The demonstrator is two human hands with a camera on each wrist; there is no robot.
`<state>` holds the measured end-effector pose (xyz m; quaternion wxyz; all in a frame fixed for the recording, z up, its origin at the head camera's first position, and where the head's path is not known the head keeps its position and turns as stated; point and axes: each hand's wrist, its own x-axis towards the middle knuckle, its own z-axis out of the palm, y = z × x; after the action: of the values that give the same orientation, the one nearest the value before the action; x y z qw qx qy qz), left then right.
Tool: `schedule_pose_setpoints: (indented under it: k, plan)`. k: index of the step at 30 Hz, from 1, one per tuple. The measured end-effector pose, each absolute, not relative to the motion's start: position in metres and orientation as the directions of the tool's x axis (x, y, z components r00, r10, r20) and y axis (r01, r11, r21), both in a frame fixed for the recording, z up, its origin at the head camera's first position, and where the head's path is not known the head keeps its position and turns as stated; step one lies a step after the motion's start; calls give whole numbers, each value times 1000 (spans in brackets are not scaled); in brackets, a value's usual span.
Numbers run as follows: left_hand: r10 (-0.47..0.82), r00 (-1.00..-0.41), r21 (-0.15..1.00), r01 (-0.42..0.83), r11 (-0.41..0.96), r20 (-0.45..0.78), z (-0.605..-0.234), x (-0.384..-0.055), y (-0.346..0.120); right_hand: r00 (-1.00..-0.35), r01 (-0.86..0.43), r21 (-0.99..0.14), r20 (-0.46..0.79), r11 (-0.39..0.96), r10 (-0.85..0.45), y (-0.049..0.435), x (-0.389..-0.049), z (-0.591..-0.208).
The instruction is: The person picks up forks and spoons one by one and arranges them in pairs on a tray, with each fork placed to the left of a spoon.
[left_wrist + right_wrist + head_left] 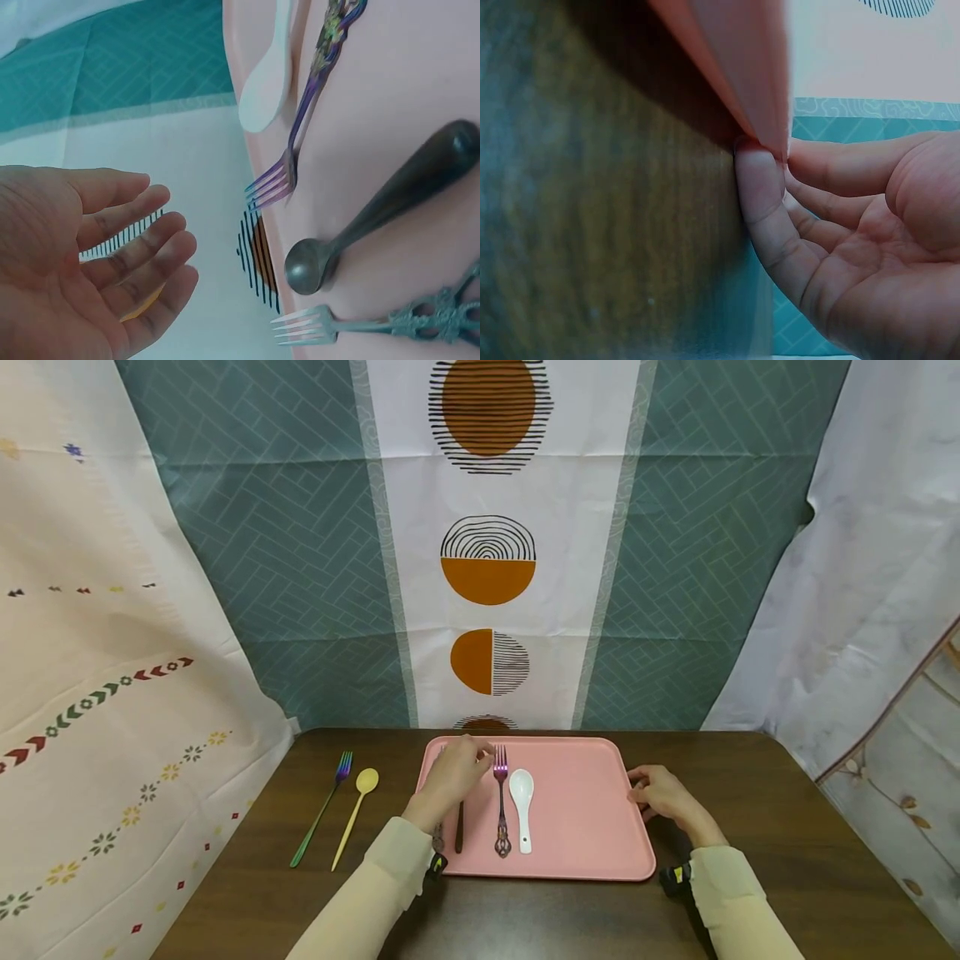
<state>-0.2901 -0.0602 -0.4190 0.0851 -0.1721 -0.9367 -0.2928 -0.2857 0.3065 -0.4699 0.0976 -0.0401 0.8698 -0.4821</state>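
Observation:
A pink tray [577, 802] lies on the table with cutlery on its left half. My left hand [453, 772] hovers over that half, its fingers loosely bent and holding nothing, as the left wrist view confirms. Around it lie an ornate silvery fork [367, 326], a dark spoon [390, 195], a purple fork [501, 802] with a patterned handle, and a white spoon [522, 810]. In the head view the left hand partly covers the silvery fork and dark spoon. At the tray's right edge, my right hand [663, 793] pinches the rim between thumb and fingers.
Left of the tray, a rainbow-coloured fork [322, 810] and a yellow spoon [356, 814] lie on the brown wooden table [750, 793]. Patterned cloths hang behind the table [487, 677] and at both sides.

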Motion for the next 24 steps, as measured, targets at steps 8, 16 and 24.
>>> schedule_pose_setpoints:
  k: [8,16,24]
  plan:
    - [183,-951,550,294,782,248,-418,-288,-75,-977,16,-854,-124,520,-174,306,-285,-471]
    - [144,-953,540,273,796,268,-426,-289,-95,-980,26,-854,-125,520,-157,306,-286,-472]
    - [149,-951,525,275,806,269,-431,-289,-109,-978,18,-857,-121,516,-167,306,-285,-470]
